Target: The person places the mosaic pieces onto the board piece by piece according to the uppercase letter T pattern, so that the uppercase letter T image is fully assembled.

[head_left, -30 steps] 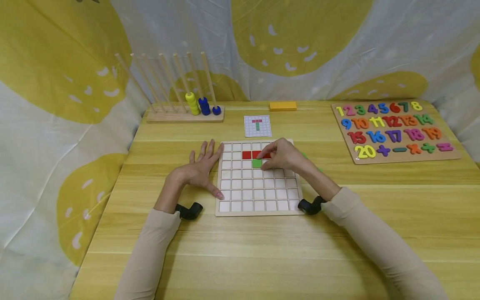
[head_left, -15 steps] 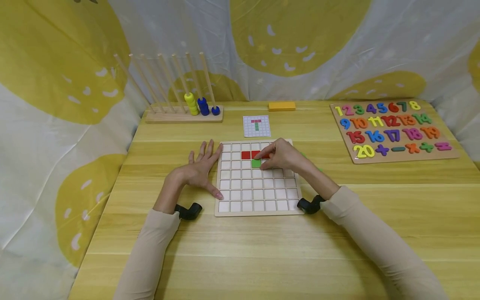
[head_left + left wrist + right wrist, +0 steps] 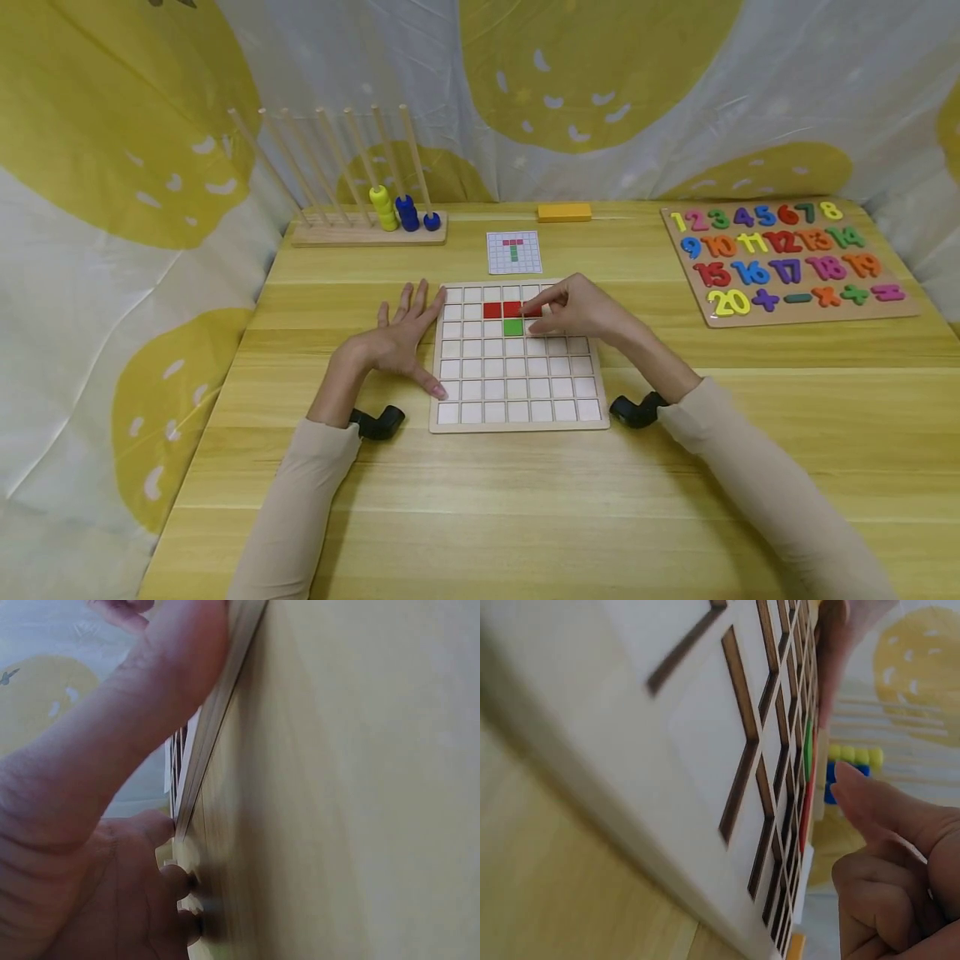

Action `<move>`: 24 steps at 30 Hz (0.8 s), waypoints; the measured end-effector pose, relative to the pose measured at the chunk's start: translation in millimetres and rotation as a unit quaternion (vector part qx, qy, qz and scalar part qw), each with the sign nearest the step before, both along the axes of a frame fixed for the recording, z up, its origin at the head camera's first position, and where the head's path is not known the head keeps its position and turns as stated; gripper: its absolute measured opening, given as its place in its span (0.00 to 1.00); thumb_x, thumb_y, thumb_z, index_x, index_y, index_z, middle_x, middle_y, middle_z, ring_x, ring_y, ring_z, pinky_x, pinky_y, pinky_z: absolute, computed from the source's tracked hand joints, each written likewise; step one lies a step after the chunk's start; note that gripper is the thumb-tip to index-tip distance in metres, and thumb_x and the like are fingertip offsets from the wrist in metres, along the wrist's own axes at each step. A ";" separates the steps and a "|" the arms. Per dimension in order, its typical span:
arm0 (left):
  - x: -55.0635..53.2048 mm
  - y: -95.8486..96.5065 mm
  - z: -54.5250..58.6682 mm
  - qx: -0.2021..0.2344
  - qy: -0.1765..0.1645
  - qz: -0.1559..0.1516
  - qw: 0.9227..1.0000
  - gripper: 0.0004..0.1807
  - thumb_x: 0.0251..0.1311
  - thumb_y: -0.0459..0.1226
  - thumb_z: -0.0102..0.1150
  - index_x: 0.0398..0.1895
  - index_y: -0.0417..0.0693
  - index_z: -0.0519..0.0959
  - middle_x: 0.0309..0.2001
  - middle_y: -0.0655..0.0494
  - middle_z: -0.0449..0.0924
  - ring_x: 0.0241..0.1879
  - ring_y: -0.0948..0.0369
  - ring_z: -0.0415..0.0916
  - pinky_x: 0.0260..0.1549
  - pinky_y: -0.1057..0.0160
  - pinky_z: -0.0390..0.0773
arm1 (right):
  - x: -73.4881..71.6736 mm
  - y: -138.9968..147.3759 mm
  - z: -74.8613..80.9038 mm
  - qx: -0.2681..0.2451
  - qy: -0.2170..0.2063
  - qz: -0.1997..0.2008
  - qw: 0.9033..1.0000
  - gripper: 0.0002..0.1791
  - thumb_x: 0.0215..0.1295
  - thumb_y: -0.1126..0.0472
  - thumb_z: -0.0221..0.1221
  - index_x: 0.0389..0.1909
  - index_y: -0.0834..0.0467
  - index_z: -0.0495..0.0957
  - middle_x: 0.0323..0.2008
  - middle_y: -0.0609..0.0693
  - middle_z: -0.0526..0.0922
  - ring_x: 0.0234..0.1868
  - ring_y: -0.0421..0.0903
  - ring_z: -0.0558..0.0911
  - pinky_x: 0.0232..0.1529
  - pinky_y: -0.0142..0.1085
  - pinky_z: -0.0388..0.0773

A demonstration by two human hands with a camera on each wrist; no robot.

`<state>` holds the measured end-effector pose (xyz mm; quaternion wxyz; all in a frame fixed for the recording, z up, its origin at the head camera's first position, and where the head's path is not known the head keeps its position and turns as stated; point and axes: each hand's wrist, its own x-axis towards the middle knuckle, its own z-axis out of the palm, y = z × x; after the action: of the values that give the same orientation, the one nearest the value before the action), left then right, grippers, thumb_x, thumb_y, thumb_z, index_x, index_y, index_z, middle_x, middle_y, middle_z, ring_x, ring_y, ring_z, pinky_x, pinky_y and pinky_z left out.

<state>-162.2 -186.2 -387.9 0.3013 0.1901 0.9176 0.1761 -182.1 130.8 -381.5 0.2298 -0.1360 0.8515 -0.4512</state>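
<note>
A wooden grid board (image 3: 517,426) lies on the table with red square tiles (image 3: 492,311) in a row and one green tile (image 3: 513,328) below the middle red one. My left hand (image 3: 396,342) spreads its fingers along the board's left edge, thumb touching the rim, as the left wrist view also shows. Over the upper right of the grid hovers my right hand (image 3: 591,314), its index finger and thumb apart, with nothing seen between them. It covers part of the rightmost red tile. In the right wrist view its other fingers (image 3: 874,907) are curled in.
A small pattern card (image 3: 498,263) with a red and green T lies beyond the board. Farther back stand a bead abacus (image 3: 367,235) on the left and a yellow-orange block (image 3: 564,213). A number puzzle board (image 3: 813,315) is at the right.
My right hand has drawn back slightly to the right, off the green tile, and its index finger and thumb have parted. The green tile stays in its cell. My left hand has not moved.
</note>
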 end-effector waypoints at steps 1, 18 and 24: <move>-0.1 0.1 -0.2 0.000 0.000 -0.001 1.000 0.87 0.36 0.61 0.84 0.83 0.54 0.23 0.81 0.43 0.07 0.80 0.44 0.05 0.75 0.30 0.18 | 0.8 5.5 0.9 0.004 0.000 -0.004 1.000 0.16 0.60 0.60 0.74 0.50 0.55 0.90 0.16 0.43 0.59 0.22 0.42 0.58 0.27 0.32 0.55; 1.6 0.8 1.7 0.010 -0.002 0.005 1.000 0.86 0.37 0.58 0.85 0.83 0.51 0.23 0.80 0.41 0.08 0.79 0.42 0.05 0.74 0.30 0.17 | 25.4 116.9 5.5 0.049 -0.005 -0.056 0.997 0.24 0.65 0.54 0.72 0.59 0.58 0.83 0.20 0.43 0.56 0.23 0.41 0.58 0.34 0.37 0.63; 1.6 0.4 2.0 0.014 0.000 0.005 1.000 0.86 0.38 0.58 0.85 0.84 0.50 0.24 0.81 0.40 0.09 0.80 0.42 0.06 0.74 0.29 0.18 | 31.9 132.0 -0.1 0.064 -0.019 -0.045 0.997 0.26 0.61 0.55 0.74 0.58 0.59 0.82 0.20 0.44 0.57 0.24 0.41 0.60 0.32 0.37 0.62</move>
<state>-160.6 -185.8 -386.0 0.2981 0.1896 0.9160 0.1902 -150.3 262.9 -381.6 0.2336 -0.0740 0.8792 -0.4086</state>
